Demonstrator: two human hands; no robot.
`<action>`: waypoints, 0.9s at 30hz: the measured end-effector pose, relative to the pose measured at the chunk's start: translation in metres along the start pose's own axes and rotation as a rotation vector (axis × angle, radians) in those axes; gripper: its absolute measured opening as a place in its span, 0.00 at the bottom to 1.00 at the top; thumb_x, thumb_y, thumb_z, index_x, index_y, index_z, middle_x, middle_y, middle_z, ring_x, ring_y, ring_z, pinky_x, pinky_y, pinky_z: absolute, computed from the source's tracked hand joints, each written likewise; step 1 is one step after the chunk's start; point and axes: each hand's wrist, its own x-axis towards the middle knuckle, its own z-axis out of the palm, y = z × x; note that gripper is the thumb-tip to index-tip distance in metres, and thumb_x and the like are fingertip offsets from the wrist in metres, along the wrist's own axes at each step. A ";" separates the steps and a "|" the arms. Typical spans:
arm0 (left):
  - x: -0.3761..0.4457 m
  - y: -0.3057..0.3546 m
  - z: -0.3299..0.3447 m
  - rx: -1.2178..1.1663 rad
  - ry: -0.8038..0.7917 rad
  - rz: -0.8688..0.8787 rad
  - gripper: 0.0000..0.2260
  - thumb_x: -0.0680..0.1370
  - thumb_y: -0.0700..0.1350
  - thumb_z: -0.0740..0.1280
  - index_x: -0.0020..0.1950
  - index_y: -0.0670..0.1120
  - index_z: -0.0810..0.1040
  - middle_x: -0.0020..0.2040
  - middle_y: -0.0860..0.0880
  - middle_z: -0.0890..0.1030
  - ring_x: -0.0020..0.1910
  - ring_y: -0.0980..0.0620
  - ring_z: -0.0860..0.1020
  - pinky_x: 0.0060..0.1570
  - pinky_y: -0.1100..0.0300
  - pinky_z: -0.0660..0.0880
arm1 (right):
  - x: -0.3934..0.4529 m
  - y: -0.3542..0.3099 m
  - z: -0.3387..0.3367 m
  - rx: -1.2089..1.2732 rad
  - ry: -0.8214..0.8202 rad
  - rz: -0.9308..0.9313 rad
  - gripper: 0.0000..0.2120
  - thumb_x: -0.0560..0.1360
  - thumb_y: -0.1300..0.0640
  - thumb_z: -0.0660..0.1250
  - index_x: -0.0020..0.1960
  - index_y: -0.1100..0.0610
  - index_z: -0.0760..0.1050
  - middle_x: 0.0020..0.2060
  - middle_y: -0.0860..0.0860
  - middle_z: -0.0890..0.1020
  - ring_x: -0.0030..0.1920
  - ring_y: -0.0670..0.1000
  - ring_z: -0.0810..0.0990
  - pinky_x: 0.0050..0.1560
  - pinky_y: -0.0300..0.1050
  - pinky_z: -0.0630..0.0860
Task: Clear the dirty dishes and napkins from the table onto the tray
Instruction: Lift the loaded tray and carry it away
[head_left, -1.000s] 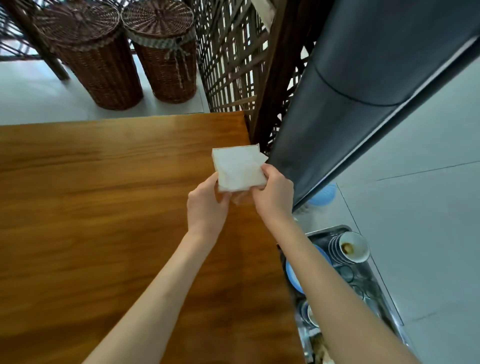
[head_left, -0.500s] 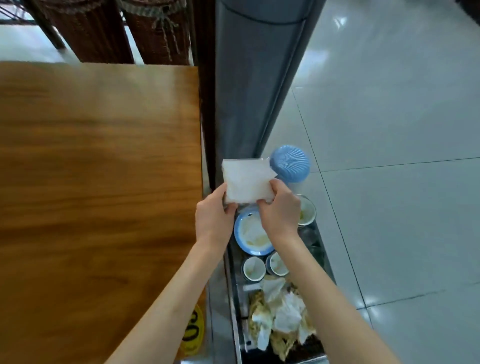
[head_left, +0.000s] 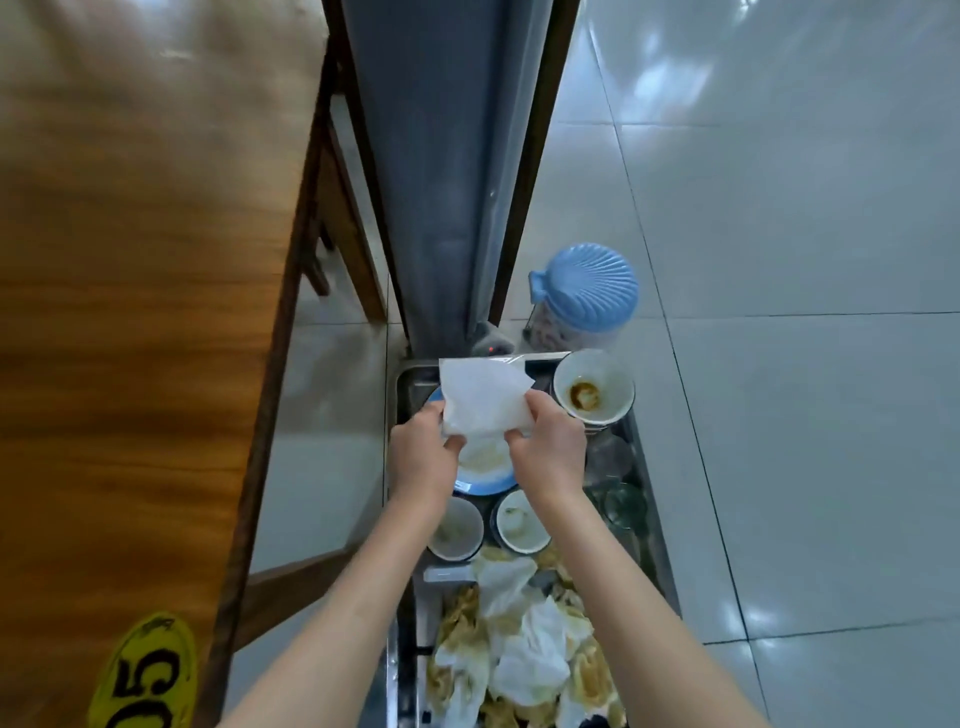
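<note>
Three bowls (head_left: 594, 385), one plate (head_left: 485, 475)

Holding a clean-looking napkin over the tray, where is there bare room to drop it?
Bare metal shows only at the tray's far-left corner, beside the blue plate. Elsewhere it is crowded: stacked bowls far right, small bowls mid-tray, dirty napkins heaped nearest. Both hands pinch the napkin.

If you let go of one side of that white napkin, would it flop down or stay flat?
It would probably flop. The white napkin looks thin and soft, and both the left hand and right hand pinch its lower edge. It likely weighs almost nothing, so it could flutter instead of dropping straight onto the tray. The crumpled napkins below suggest it crushes easily.
</note>
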 end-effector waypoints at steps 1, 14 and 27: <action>0.005 -0.008 0.007 0.020 0.004 -0.012 0.16 0.73 0.39 0.71 0.60 0.45 0.77 0.54 0.45 0.82 0.53 0.44 0.78 0.47 0.59 0.71 | 0.003 0.007 0.009 -0.002 -0.014 0.009 0.08 0.69 0.66 0.66 0.46 0.56 0.74 0.39 0.53 0.80 0.40 0.55 0.76 0.38 0.43 0.67; 0.012 -0.046 0.043 0.225 -0.057 0.012 0.12 0.73 0.43 0.70 0.57 0.46 0.79 0.49 0.43 0.82 0.48 0.42 0.78 0.43 0.55 0.73 | 0.004 0.041 0.043 0.005 -0.053 0.138 0.15 0.69 0.68 0.65 0.55 0.57 0.76 0.48 0.55 0.81 0.50 0.57 0.78 0.44 0.43 0.70; -0.025 -0.006 -0.011 0.261 -0.108 0.047 0.14 0.73 0.44 0.71 0.58 0.43 0.76 0.53 0.43 0.81 0.52 0.44 0.78 0.50 0.51 0.77 | -0.042 0.002 -0.020 0.052 -0.098 0.186 0.27 0.68 0.61 0.73 0.66 0.56 0.72 0.58 0.53 0.79 0.59 0.53 0.77 0.57 0.47 0.73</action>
